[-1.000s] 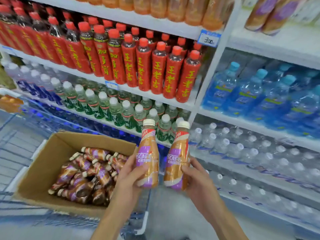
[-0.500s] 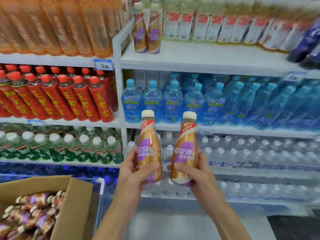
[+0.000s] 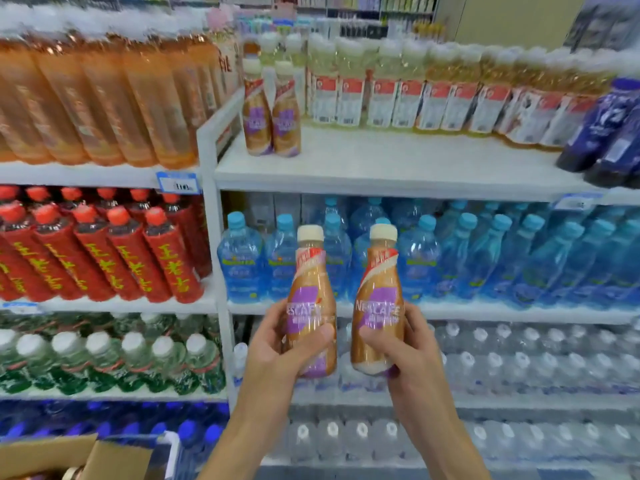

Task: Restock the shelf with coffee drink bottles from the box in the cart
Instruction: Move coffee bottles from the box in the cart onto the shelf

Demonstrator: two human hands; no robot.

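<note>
- The white shelf [image 3: 398,168], upper centre, has a bare front strip, probably the gap to fill.
- The cardboard box [image 3: 52,455] shows only at the lower left corner.
- The left hand [image 3: 277,348] and right hand [image 3: 405,348], lower centre, each clasp a bottle with fingers and thumb wrapped round.
- The left coffee bottle [image 3: 311,306] and right coffee bottle [image 3: 379,306] are held upright, caps up, seemingly ready to be set down.
- The shelved coffee bottles [image 3: 272,116] stand at the shelf's left end, marking the spot.

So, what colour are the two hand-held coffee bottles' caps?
Cream-white screw caps, best seen in head view.
</note>
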